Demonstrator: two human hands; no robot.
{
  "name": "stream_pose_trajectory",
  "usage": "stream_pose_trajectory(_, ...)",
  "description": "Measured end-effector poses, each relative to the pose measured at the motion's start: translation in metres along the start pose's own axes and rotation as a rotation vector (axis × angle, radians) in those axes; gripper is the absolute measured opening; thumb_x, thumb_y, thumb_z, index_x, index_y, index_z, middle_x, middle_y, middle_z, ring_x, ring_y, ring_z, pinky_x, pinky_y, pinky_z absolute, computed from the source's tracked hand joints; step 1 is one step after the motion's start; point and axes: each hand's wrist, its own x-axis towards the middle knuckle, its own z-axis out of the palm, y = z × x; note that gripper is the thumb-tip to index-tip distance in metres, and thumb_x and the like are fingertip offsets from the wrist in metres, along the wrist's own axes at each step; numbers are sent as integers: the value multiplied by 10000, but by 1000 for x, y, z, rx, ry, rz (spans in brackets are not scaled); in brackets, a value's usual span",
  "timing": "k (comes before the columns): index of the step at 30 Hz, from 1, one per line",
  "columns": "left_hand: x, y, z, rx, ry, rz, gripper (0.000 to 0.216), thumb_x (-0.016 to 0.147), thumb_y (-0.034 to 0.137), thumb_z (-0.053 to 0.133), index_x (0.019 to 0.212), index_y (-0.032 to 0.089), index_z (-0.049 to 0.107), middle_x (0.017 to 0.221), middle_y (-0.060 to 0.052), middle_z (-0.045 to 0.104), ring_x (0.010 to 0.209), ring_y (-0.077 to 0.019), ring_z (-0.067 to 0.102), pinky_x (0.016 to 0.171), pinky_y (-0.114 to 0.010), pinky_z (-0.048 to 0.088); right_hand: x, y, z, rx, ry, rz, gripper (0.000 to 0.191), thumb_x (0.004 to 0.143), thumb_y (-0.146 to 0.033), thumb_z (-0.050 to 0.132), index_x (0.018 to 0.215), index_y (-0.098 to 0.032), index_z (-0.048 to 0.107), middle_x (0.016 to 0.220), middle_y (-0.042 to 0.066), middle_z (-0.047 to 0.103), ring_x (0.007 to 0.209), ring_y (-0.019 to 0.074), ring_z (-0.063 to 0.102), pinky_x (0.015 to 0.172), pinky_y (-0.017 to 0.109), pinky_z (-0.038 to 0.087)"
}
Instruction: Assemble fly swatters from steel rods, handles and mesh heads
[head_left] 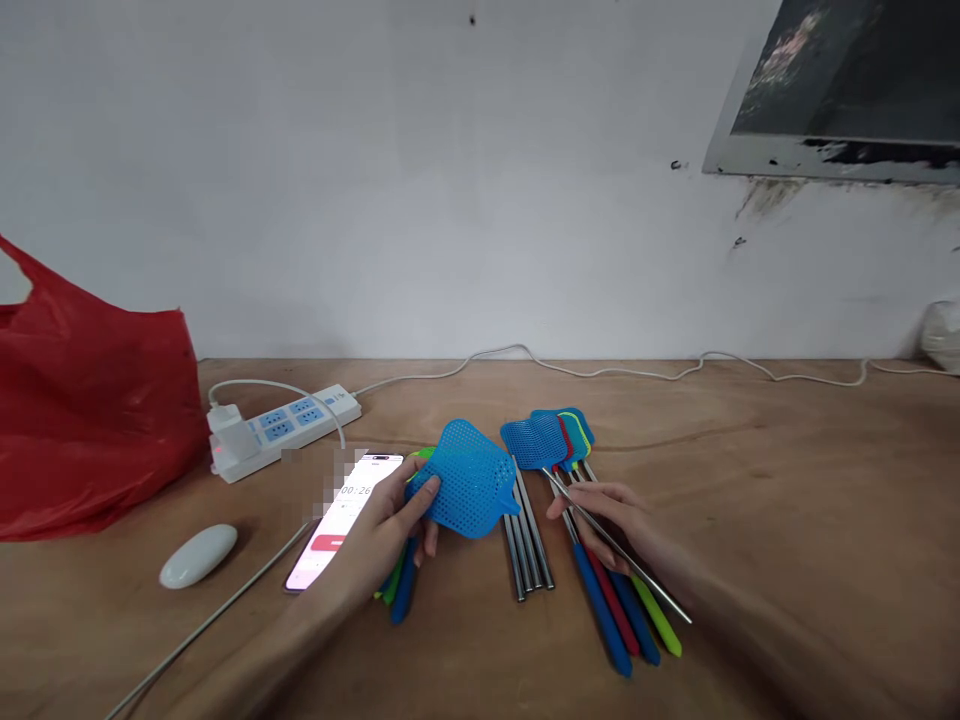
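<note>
A blue perforated fly swatter head [466, 482] is pinched at its left edge by my left hand [401, 505], its short socket pointing right. Between the fingers of my right hand [606, 515] a thin metal rod [652, 580] slants down to the right. Below that hand lie several fly swatters, with blue, red and yellow-green handles [600, 605] toward me and mesh heads [534, 443] at the far end. Several loose metal rods [525, 545] lie side by side between my hands. Blue and green handles [403, 585] show partly under my left hand.
A lit phone [319, 560] lies left of my left forearm, beside a white mouse [199, 556]. Behind them are a white power strip [330, 410] with a plugged-in charger and a red plastic bag [90, 420]. A white cable [600, 373] runs along the wall.
</note>
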Motion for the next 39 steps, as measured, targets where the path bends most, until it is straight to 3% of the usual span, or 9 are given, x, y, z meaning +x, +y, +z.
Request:
stream_pose_trajectory(6,0,-2,3,-153,28,-79,526,807,568,696,1120,182,523,556,79,557,403,-109,517,333,-167,384,-6,-11,-2,-117,-261,124,500,863,-603,564,874,-128,718,405,-61,509,294,54,313,325,189,211)
stream_pose_trajectory(11,-3,0,6,-145,4,-98,549,834,570,679,1172,180,492,513,82,554,423,-122,525,363,-175,432,-7,-9,-2,-169,-375,81,499,906,-600,551,951,-130,711,462,-57,542,309,46,328,331,179,240)
stream_pose_trajectory(20,-3,-6,4,-120,-26,-102,589,855,587,655,1236,183,458,544,74,589,404,-122,534,362,-183,433,-6,-3,-6,-232,-364,22,538,919,-616,540,1049,-125,720,491,-61,524,339,52,350,349,180,262)
stream_pose_trajectory(27,-4,-1,3,-46,-33,-50,562,874,598,630,1213,185,456,623,56,619,402,-119,545,365,-201,455,-6,-3,-8,-273,-313,34,503,880,-567,641,1134,-145,742,511,-60,524,371,55,395,376,180,293)
stream_pose_trajectory(39,-5,0,2,-13,-70,-20,484,920,572,587,1182,187,457,654,39,633,396,-109,539,371,-203,451,-6,-1,-5,-264,-253,52,469,874,-538,636,1085,-141,770,499,-59,518,356,53,368,361,183,264)
